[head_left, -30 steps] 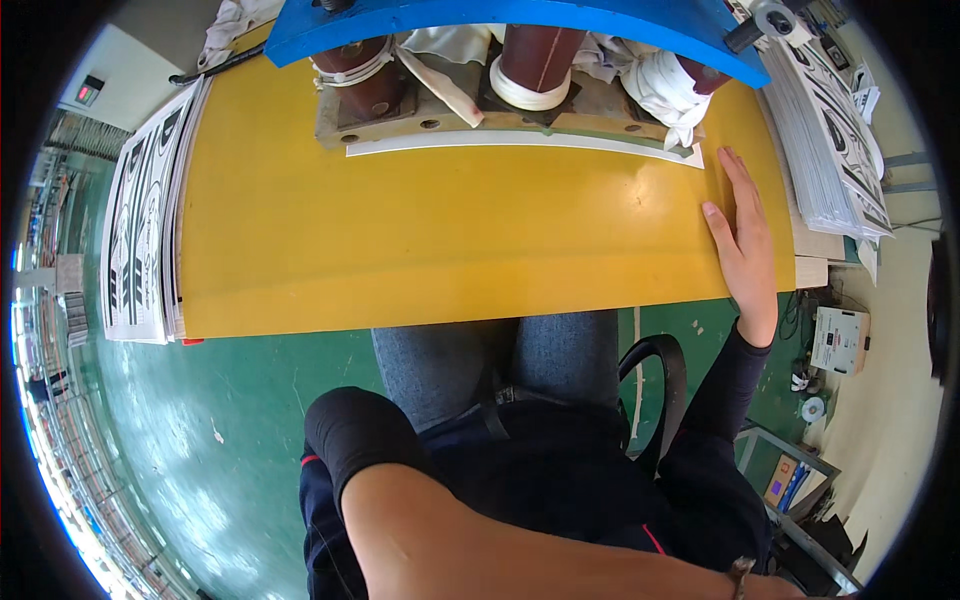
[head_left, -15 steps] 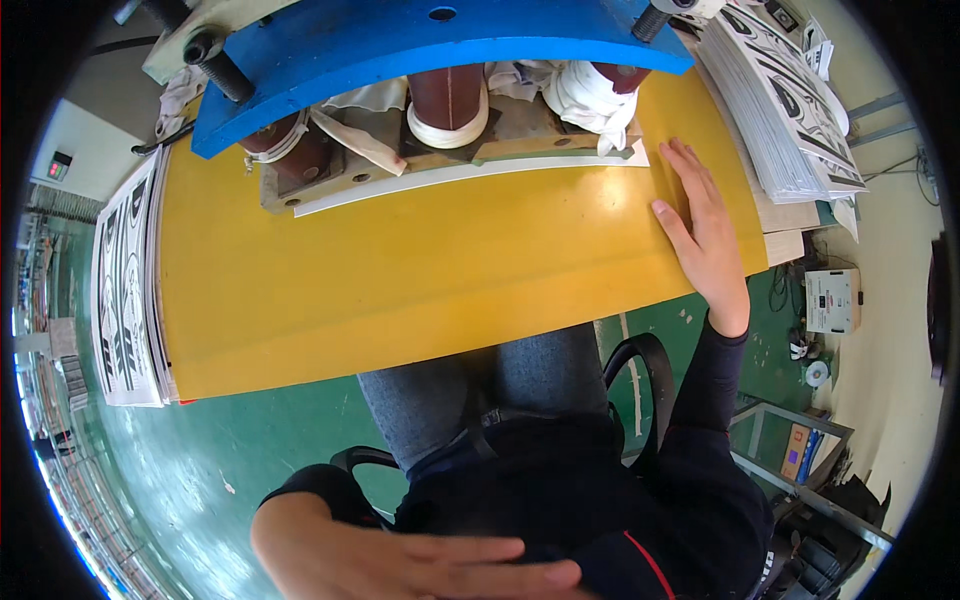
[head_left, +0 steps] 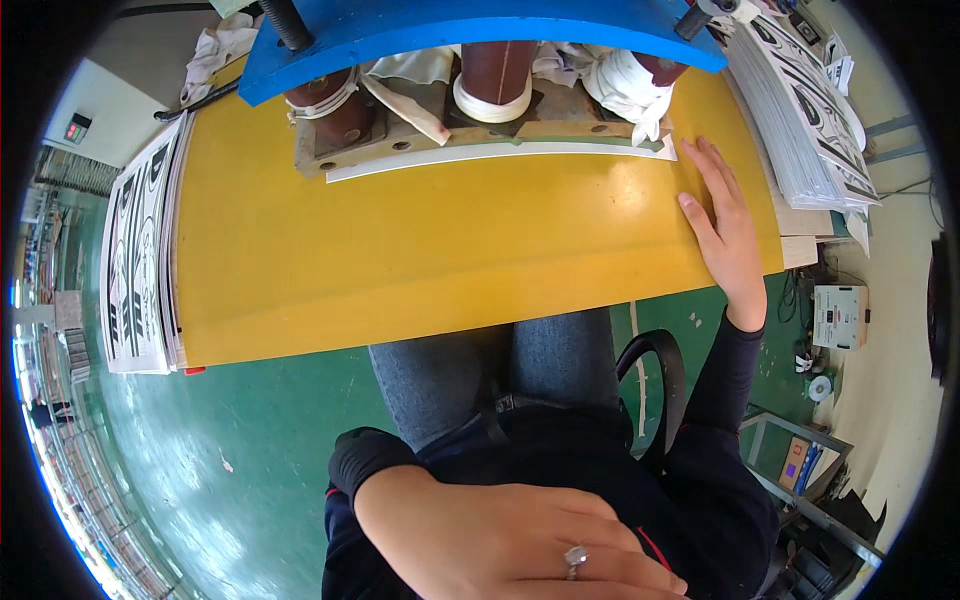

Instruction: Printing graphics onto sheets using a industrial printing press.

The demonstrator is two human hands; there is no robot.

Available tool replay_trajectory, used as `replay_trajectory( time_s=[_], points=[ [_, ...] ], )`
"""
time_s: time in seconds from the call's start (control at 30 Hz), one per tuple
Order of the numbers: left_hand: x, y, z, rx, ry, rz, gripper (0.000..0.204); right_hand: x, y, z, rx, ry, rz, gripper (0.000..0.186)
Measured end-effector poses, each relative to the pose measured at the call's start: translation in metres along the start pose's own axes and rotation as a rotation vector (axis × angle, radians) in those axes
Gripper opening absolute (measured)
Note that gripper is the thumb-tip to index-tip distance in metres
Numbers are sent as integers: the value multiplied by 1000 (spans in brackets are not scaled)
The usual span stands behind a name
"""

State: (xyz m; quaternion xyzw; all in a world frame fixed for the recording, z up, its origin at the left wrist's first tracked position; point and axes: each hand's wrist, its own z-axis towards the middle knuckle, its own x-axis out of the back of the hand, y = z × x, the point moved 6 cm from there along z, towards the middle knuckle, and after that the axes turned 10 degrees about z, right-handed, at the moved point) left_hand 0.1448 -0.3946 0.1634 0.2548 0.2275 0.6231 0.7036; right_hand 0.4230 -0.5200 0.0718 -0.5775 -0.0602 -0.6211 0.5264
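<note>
My right hand [head_left: 728, 232] rests on the right side of the yellow tabletop [head_left: 440, 250], fingers stretched out and holding nothing. Just left of its fingertips is the end of a white sheet [head_left: 500, 153] that lies along the front of a metal base [head_left: 400, 147]. In front of my chest is my left hand [head_left: 520, 535], back up, with a ring on one finger. Its fingers are extended and nothing shows in them; the lower part is cut off by the frame. Above the base, brown posts [head_left: 497, 70] wrapped with white cloth stand under a blue plate [head_left: 480, 25].
Stacks of black-and-white printed sheets stand at the right [head_left: 790, 130] and the left edge [head_left: 140, 250] of the table. A dark chair armrest [head_left: 665, 375] is beside my legs. Thick bolts [head_left: 285, 22] stick out by the blue plate. A grey cabinet [head_left: 110, 100] stands far left.
My left hand has moved right across my chest and further into view. The view has shifted, so the table and press appear moved. My right hand stays on the tabletop.
</note>
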Motion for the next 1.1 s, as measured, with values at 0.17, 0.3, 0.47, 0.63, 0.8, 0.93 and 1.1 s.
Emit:
replay_trajectory(
  time_s=[0.17,0.3,0.47,0.63,0.8,0.93,1.1],
  points=[
    [15,28,-14,151,46,106,39,-2,1,-2,35,-13,-13,45],
    [36,61,-31,172,-210,223,29,-2,-1,-2,31,-9,-17,43],
    [41,71,-48,-170,189,421,22,0,-1,-2,35,-7,-4,43],
    [15,40,-41,-286,356,398,20,-2,-2,-1,41,-9,-4,43],
    [1,39,-52,-277,466,577,36,-2,-1,-1,51,-5,1,43],
    [6,38,-66,-278,568,583,41,-1,0,-4,50,14,57,33],
    [10,26,-73,-269,160,491,75,0,-13,-6,224,28,-72,24]
  ],
)
